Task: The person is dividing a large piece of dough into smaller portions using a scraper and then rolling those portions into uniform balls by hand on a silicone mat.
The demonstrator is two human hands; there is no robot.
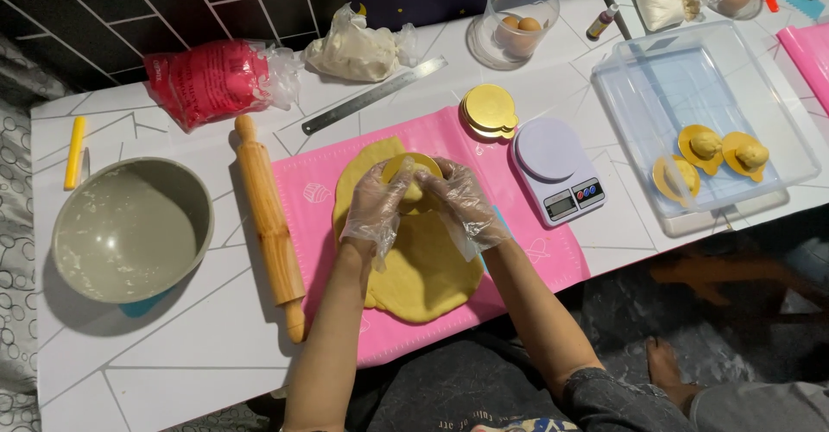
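Both gloved hands, the left hand [376,201] and the right hand [462,201], grasped together a small dough ball on a round gold board [412,176]. They held it just above the flat yellow dough [423,272] on the pink mat [535,259], with the rolling pin [269,220] beside on the table [173,346].

Rolling pin [269,222], grey bowl [131,228], kitchen scale [558,170].

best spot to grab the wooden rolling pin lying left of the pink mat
Probably the bare middle of the rolling pin, from above. It lies flat on the table, running near to far, with open table on its left and the pink mat on its right, so fingers can close across its round barrel. The end knobs are narrower.
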